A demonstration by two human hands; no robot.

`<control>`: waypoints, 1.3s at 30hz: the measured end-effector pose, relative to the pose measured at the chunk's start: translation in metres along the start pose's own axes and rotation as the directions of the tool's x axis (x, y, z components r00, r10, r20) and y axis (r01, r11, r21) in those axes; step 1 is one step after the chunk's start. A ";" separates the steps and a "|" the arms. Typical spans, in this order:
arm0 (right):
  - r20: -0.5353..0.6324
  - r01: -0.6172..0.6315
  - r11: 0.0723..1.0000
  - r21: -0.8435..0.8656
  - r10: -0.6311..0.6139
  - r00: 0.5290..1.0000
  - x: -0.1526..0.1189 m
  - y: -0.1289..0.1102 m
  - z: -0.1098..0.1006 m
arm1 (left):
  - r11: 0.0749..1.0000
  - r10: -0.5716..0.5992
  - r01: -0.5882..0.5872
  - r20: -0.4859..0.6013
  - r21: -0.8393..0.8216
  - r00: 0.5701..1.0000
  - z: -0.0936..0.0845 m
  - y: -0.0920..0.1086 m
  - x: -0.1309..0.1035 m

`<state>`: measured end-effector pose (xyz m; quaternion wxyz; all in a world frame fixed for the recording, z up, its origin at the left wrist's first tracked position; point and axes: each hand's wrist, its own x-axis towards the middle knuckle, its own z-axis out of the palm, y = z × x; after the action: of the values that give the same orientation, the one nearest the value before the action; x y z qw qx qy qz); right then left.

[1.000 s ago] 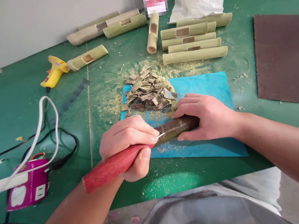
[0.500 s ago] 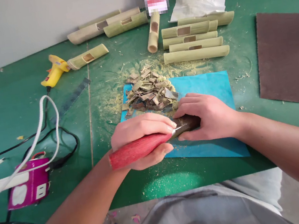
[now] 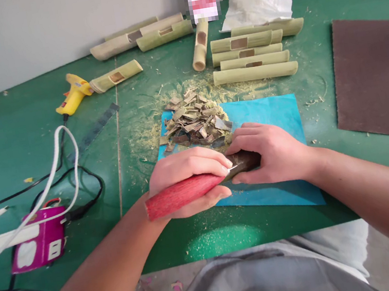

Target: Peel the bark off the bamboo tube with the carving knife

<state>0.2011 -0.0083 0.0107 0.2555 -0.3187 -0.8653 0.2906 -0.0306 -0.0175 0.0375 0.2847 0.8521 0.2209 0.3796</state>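
Note:
My left hand (image 3: 187, 169) is closed around the thick red handle of a carving knife (image 3: 182, 195). Only a short bit of its pale blade shows, touching a dark brown bamboo tube (image 3: 246, 160). Over the tube's right part my right hand (image 3: 272, 150) is closed, gripping it against a blue sheet (image 3: 266, 109). The tube's left end is partly hidden by my left fingers. Just beyond my hands, a heap of brown bamboo chips (image 3: 194, 121) lies on the sheet's far left corner, with yellowish dust around it.
Several cut bamboo tubes (image 3: 256, 73) lie farther back, near a crumpled white paper (image 3: 257, 5). At left are a yellow glue gun (image 3: 73, 93), a purple power strip (image 3: 39, 239) with cables, and a dark ruler-like strip (image 3: 98, 129). A brown board (image 3: 376, 80) lies at right.
My left hand and the knife have shifted slightly right, toward the tube. My right hand keeps its hold on the tube. The whole view has moved a little.

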 end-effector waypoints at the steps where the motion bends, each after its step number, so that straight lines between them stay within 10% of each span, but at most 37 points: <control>1: 0.000 0.002 1.000 -0.002 -0.002 1.000 0.000 0.000 0.000 | 1.000 0.009 -0.009 0.010 0.000 1.000 0.000 0.000 0.001; 10: -0.003 0.004 1.000 -0.019 -0.004 1.000 0.001 0.000 0.000 | 1.000 0.018 -0.020 -0.199 -0.008 0.980 0.000 0.003 -0.004; 39: -0.013 0.004 1.000 -0.009 -0.004 1.000 0.000 0.001 0.001 | 1.000 0.005 -0.010 -0.299 -0.014 0.954 0.003 -0.002 -0.013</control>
<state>0.2004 -0.0077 0.0091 0.2600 -0.3200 -0.8656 0.2840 -0.0370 -0.0243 0.0278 0.2530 0.7836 0.2554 0.5067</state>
